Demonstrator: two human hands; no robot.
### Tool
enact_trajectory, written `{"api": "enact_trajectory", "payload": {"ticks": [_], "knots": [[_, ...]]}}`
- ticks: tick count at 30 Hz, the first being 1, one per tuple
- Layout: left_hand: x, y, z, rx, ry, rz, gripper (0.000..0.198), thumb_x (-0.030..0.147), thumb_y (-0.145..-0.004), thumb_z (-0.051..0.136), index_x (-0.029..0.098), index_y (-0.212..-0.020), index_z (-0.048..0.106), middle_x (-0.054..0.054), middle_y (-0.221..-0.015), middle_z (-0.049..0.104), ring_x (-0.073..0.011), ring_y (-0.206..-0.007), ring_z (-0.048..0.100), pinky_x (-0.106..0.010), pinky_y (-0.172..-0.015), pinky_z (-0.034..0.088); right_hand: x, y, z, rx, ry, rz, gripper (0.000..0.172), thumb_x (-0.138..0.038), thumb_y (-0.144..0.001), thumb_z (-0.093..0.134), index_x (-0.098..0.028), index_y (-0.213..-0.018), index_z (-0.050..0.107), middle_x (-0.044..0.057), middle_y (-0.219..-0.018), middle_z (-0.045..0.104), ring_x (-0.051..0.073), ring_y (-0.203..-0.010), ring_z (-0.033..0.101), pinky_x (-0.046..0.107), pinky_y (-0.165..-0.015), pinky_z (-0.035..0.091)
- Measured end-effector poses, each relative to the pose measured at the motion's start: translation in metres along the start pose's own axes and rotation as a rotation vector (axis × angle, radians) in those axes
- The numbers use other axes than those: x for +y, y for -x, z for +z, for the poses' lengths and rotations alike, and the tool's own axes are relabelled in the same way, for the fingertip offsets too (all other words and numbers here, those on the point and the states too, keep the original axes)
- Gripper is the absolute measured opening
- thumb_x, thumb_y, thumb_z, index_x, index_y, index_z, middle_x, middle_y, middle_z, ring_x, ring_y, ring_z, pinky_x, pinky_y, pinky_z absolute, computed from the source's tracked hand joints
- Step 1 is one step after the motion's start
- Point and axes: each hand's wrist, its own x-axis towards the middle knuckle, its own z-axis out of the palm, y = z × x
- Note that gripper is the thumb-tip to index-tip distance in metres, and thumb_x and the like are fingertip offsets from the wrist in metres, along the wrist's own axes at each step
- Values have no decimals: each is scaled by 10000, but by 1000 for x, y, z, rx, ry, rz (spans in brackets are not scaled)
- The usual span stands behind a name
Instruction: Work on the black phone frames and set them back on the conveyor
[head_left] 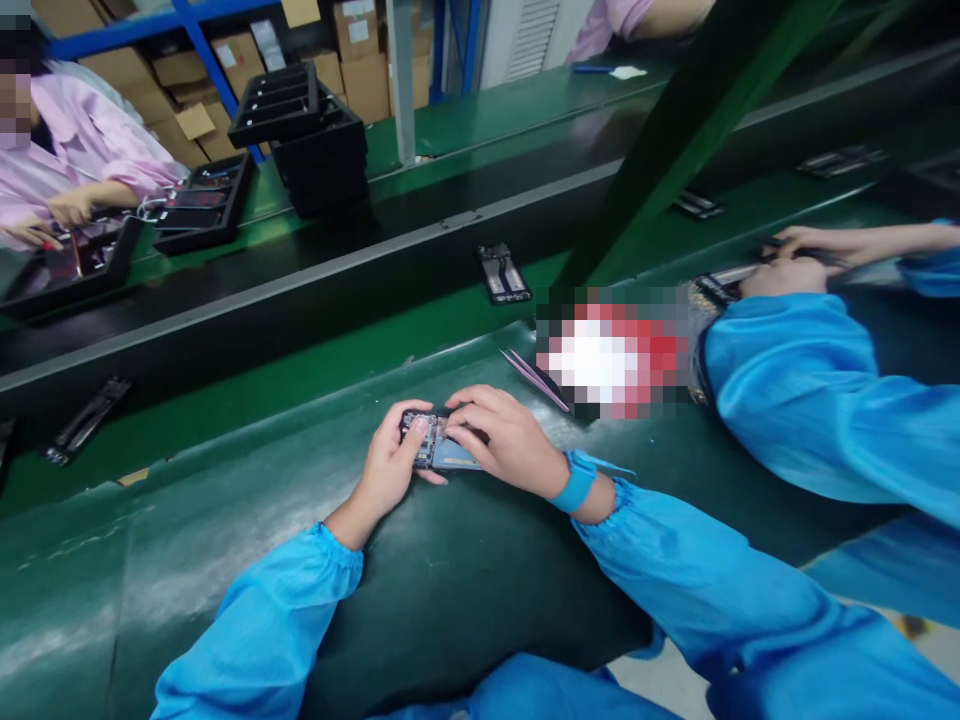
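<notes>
An opened phone [456, 457] with its circuit board showing at one end is held above the green mat. My left hand [391, 455] grips the board end, thumb on top and fingers underneath. Over the phone's other half, my right hand [504, 440] has its fingers curled together in a pinch, close to the surface. Whatever sits between those fingertips is hidden. A blue band circles my right wrist. Tweezers [536, 380] lie on the mat beyond my right hand.
A phone frame [502, 274] rests on the green strip ahead, another [88, 418] at left. Black trays [319, 150] are stacked across the divider. A green post [645, 140] slants down at right. Two co-workers' hands [799, 260] [71, 210] are busy at right and far left.
</notes>
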Motion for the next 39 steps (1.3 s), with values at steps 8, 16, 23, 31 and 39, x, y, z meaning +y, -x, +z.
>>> {"api": "enact_trajectory", "payload": {"ticks": [8,16,23,31,39], "knots": [[3,6,11,-77,65,-4,508,522,-876,734,286,-1266,509,-41,-1175,574,-193,-930,705,-385,-665,707,2,-1,10,32,254,-75,330,-253,-1135,362,-186,-933,614,148,-1091,647,279,-1011,597,422,-822,502],[1,6,13,-39,15,-15,584,491,-803,812,275,-1233,481,-26,-1157,543,-161,-893,674,-373,-649,709,6,-3,8,-41,204,-119,309,-225,-1097,390,-189,-884,611,130,-1025,593,273,-965,551,411,-828,518],[1,4,15,56,-24,-29,566,487,-793,800,252,-1214,504,-25,-1104,551,-147,-819,662,-328,-529,684,1,-3,7,38,52,-27,251,-273,-1102,481,-202,-928,646,101,-1019,660,244,-936,627,384,-810,532],[-3,2,9,65,42,-25,574,465,-811,798,269,-1269,514,-32,-1124,594,-160,-846,700,-303,-555,683,8,3,6,70,30,-149,107,-193,-1052,595,-213,-1110,682,120,-1215,723,271,-1081,701,447,-878,558],[-1,5,8,11,32,-7,562,461,-796,821,254,-1246,557,-35,-1136,620,-164,-882,692,-330,-622,700,4,5,11,133,-25,-85,121,-156,-1028,610,-199,-1082,709,115,-1167,743,257,-1032,712,438,-858,572]]}}
